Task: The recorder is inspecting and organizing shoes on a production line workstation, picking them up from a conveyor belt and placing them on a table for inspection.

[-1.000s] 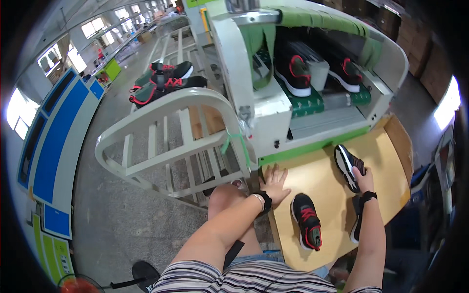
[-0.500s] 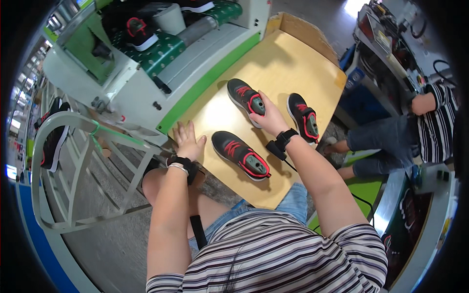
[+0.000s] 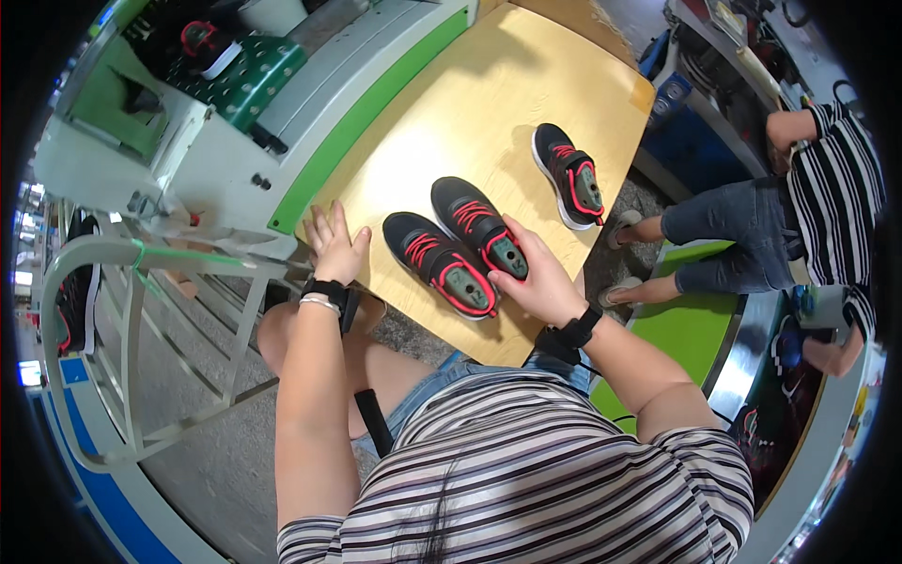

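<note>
My right hand (image 3: 542, 280) is closed round the heel end of a black sneaker (image 3: 462, 209) with red laces and red collar trim. A grey-green last with a dark hole fills its opening. Right beside it, on the left, lies a matching sneaker (image 3: 420, 248), also with a last inside; the two sit close together, toes pointing away from me. A third such sneaker (image 3: 556, 162) stands farther right on the wooden table (image 3: 498, 85). My left hand (image 3: 338, 246) rests on the table's left edge, fingers spread, holding nothing.
Left of the table runs a pale machine with a green edge strip (image 3: 376, 113) and a green conveyor belt (image 3: 258, 80) carrying another sneaker (image 3: 206, 45). A metal rack (image 3: 127, 310) stands at my left. Another person (image 3: 752, 221) is at the right, near a green platform (image 3: 691, 315).
My right hand has brought its sneaker nearer to me, alongside the left one. The view has shifted, and my left hand stays at the table edge.
</note>
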Action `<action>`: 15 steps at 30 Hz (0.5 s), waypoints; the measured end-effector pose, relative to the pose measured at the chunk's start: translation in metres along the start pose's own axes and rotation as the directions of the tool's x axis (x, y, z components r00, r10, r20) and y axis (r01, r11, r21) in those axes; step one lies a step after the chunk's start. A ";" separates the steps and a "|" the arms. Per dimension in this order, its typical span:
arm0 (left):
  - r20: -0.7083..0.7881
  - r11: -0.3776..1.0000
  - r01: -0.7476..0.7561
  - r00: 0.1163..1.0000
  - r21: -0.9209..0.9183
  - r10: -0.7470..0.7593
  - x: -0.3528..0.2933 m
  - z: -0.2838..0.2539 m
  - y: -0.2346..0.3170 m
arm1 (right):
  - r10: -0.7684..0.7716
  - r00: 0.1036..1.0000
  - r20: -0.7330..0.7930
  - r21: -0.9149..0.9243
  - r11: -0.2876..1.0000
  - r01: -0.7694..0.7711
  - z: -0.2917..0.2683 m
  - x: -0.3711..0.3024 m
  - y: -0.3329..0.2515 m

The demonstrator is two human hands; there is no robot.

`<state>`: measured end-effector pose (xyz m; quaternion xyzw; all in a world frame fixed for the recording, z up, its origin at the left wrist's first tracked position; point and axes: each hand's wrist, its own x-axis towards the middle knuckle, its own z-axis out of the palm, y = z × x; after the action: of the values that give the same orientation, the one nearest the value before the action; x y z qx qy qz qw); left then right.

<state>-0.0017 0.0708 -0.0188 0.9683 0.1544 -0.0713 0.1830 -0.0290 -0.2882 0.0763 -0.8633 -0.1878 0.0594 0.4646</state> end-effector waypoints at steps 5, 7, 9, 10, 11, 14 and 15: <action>-0.033 0.999 -0.045 0.998 -0.031 0.044 0.010 0.015 -0.015 | -0.117 0.982 -0.146 -0.243 0.967 0.079 -0.042 0.014 0.010; -0.046 0.998 -0.069 0.997 0.014 0.069 0.010 0.013 -0.018 | -0.179 0.896 -0.406 -0.335 0.942 0.036 -0.063 0.033 0.021; -0.020 0.998 -0.060 0.998 0.004 0.060 0.011 0.012 -0.013 | -0.064 0.775 -0.629 -0.260 0.957 -0.131 -0.071 0.046 0.053; -0.014 0.998 -0.069 0.998 0.016 0.069 0.011 0.011 -0.010 | 0.051 0.812 -0.582 -0.176 0.966 -0.187 -0.074 0.050 0.084; -0.011 0.997 -0.065 0.998 0.028 0.066 0.010 0.008 -0.013 | 0.080 0.844 -0.531 -0.139 0.974 -0.180 -0.071 0.049 0.093; -0.008 0.998 -0.055 0.998 0.027 0.055 0.010 0.004 -0.015 | 0.196 0.901 -0.387 -0.086 0.965 -0.246 -0.062 0.037 0.088; -0.005 0.998 -0.051 0.999 0.021 0.052 0.009 0.004 -0.016 | 0.180 0.900 -0.397 -0.102 0.966 -0.239 -0.058 0.027 0.078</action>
<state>0.0013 0.0860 -0.0295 0.9740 0.1293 -0.0653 0.1743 0.0333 -0.3617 0.0468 -0.9053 -0.0027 -0.0754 0.4180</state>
